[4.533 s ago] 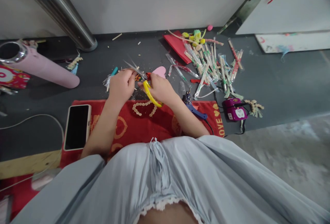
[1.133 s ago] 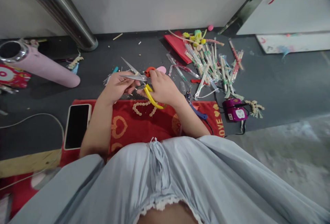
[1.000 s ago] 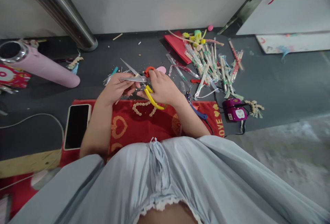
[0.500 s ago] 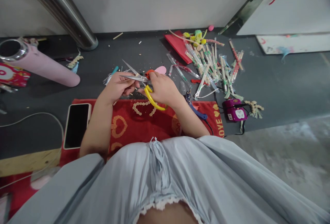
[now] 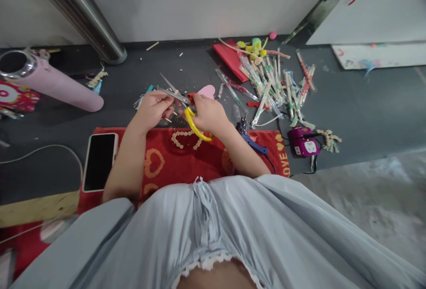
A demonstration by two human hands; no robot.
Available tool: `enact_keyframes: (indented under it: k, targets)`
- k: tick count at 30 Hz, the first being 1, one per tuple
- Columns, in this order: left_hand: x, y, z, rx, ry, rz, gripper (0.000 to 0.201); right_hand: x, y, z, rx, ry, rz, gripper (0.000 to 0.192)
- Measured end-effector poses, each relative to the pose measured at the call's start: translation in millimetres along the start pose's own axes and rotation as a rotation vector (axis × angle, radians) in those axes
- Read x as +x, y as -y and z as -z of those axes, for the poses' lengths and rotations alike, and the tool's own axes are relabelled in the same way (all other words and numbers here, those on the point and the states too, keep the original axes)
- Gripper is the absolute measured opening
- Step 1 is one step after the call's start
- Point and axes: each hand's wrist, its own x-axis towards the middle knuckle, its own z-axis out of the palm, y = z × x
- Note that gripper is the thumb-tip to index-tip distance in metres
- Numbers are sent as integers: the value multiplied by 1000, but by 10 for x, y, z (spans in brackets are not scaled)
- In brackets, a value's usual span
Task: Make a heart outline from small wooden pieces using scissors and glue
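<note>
head view, looking down at a dark floor mat (image 5: pixel 366 107) before a seated person in a pale blue garment. centre of the frame: the right hand (image 5: pixel 207 113) is closed around the yellow handle loop of a pair of scissors (image 5: pixel 186 107), whose blades stand parted and point toward the upper left. the left hand (image 5: pixel 152 108) is curled shut just left of the blades, pinching something thin at the blade mouth (too small to identify). both hands hover above the far edge of a red towel (image 5: pixel 173 160) printed with gold hearts, on which a small heart outline of pale beads (image 5: pixel 186 138) lies directly below the scissors. a pink foam heart (image 5: pixel 207 90) shows just beyond the right hand's fingers.

left of centre: a phone (image 5: pixel 99 161) lies screen up on the towel's left edge, beside the left forearm. upper left: a pink roll (image 5: pixel 56 87) lies on its side, with a slanted metal pipe (image 5: pixel 91 25) behind it.

right of centre: a loose heap of wrapped sticks (image 5: pixel 273 85) spreads over the mat, partly overlying a red sheet (image 5: pixel 229 58). lower right of the heap sits a purple glue gun (image 5: pixel 304 144); a blue-handled tool (image 5: pixel 251 140) rests near the right wrist, at the towel's right end.
</note>
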Motion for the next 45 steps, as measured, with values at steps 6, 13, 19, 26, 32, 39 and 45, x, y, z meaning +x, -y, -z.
enact_keyframes:
  k: [6, 13, 19, 26, 32, 39, 45]
  targets:
    - [18, -10, -88, 545, -232, -199, 29, 59, -77, -47, 101, -41, -53, 64]
    - [24, 71, -136, 623, -305, -319, 31, 65, -144, -51, 214, -135, 11, 69]
    - [-2, -2, -111, 554, -290, -358, 31, 44, -185, -57, 191, -213, 100, 68]
    - [-38, -85, -128, 548, -259, -336, 38, 16, -198, -22, 171, -194, 125, 70]
    - [-51, -97, -125, 560, -253, -348, 37, 8, -217, -31, 106, -201, 147, 75]
    - [-21, -33, -165, 560, -246, -388, 33, 5, -219, -32, 67, -180, 134, 78]
    - [3, 66, -183, 615, -285, -370, 28, -1, -167, 1, 65, -148, 83, 70]
